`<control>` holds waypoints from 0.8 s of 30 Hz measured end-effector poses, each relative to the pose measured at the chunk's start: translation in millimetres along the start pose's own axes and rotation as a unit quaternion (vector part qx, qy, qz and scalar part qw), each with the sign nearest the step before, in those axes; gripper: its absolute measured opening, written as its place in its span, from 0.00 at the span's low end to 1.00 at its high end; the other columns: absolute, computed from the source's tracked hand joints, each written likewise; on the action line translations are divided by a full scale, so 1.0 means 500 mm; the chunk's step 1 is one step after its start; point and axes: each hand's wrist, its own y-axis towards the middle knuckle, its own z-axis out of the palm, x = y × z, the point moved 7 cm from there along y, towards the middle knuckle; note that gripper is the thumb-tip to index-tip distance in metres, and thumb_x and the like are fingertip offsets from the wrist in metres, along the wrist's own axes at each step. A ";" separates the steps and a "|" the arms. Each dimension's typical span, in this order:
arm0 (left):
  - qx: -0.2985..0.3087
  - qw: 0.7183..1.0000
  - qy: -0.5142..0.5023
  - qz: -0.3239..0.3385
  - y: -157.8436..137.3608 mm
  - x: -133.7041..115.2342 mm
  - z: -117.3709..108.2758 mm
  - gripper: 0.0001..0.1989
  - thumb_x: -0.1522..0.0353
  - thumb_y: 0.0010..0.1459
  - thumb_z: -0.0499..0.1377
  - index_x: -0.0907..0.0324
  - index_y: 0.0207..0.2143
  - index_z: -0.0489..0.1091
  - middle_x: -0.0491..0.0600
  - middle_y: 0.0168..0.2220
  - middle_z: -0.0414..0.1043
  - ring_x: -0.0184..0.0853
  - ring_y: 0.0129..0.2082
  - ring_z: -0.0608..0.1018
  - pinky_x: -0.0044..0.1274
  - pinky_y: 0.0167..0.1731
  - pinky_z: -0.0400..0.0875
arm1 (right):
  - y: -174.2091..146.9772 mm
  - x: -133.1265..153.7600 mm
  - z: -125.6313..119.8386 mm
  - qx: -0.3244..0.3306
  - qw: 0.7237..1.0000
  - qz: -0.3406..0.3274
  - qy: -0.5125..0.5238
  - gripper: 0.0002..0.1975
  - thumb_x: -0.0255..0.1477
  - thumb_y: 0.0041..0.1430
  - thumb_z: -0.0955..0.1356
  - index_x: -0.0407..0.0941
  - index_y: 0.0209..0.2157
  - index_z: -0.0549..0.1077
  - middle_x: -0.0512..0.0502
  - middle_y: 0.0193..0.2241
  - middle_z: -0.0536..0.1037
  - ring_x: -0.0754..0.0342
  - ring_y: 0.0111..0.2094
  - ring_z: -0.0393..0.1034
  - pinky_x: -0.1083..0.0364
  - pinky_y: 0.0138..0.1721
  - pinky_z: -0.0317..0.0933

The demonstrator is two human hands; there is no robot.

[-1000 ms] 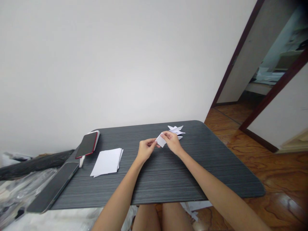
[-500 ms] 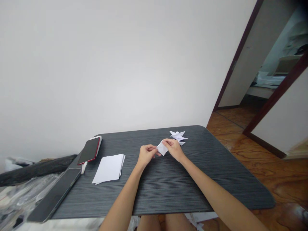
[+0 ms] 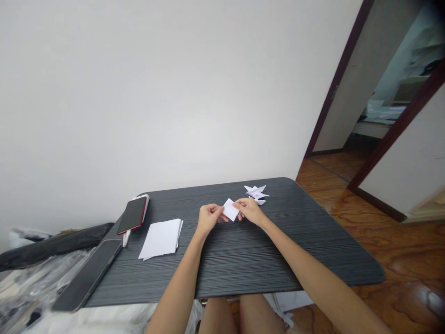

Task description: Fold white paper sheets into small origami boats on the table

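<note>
Holding a small folded white paper (image 3: 231,210) over the middle of the tabletop (image 3: 250,264), one corner toward the wall (image 3: 174,93). Pinching its left side between thumb and fingers of the left hand (image 3: 209,219), and its right side likewise with the right hand (image 3: 251,211). Just beyond the right hand, close together: pointed white paper shapes (image 3: 256,192). Well to the left of the left hand: a stack of white sheets (image 3: 160,237), edges slightly askew. Farther left: a red-edged dark device (image 3: 132,215) on top of a white object (image 3: 146,200), a white plug (image 3: 126,238) at its near end, and a dark flat slab (image 3: 88,273) along the left edge. Past that edge: a black roll (image 3: 52,242) and crumpled clear plastic (image 3: 45,273). Far right: a doorway (image 3: 365,93) and wood-patterned floor (image 3: 403,250).
</note>
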 end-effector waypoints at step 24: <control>-0.067 0.980 0.177 0.064 0.009 0.022 -0.012 0.18 0.59 0.52 0.50 0.61 0.16 0.59 0.40 0.11 0.55 0.23 0.11 0.60 0.17 0.11 0.50 | 0.001 -0.006 0.051 0.046 0.999 0.015 -0.025 0.11 0.32 0.49 0.63 0.39 0.22 0.69 0.52 0.11 0.69 0.62 0.10 0.60 0.63 0.12 0.50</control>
